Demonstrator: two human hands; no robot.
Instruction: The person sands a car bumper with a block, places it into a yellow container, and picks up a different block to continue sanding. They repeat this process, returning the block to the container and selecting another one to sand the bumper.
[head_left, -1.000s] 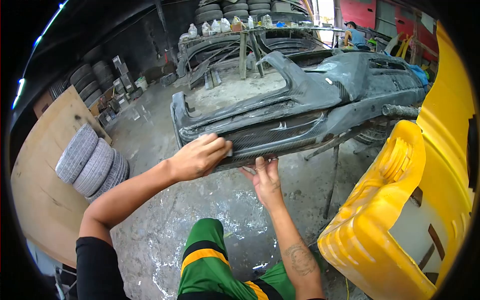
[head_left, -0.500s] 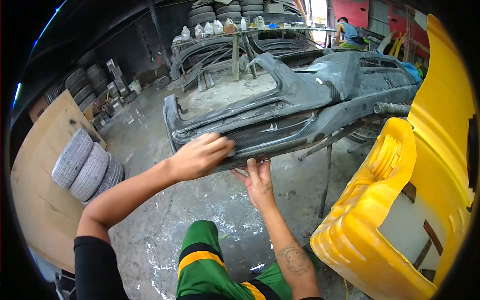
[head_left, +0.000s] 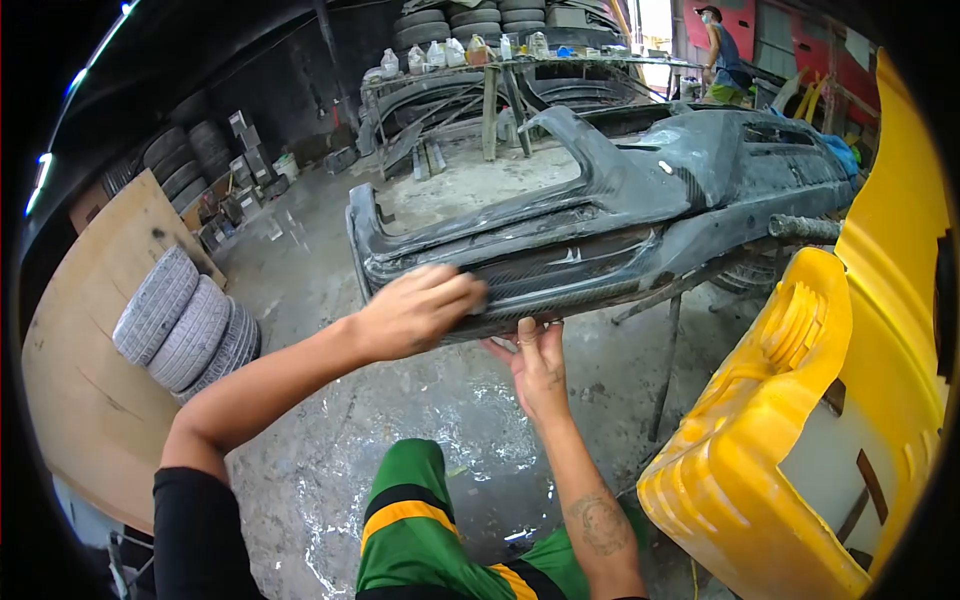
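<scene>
A grey-black car bumper point(head_left: 620, 200) with carbon-fibre-patterned strips stretches across the middle, raised above the floor on a stand. My left hand point(head_left: 425, 308) presses on the near left end of the bumper, its fingers curled and slightly blurred. Whatever lies under those fingers is hidden. From below, my right hand point(head_left: 540, 368) grips the lower edge of the bumper, thumb on the near side and the other fingers partly out of sight behind it.
A large yellow moulded panel point(head_left: 740, 470) stands close on the right. Stacked tyres point(head_left: 190, 315) and a tan board point(head_left: 85, 370) are at left. Behind the bumper, a workbench point(head_left: 590, 62) carries several bottles. A person point(head_left: 722, 60) stands at the back right.
The whole view has shifted, so the scene sits further right. My left hand stays at the bumper's near end, still smeared by motion. The person at the back has straightened up from bending.
</scene>
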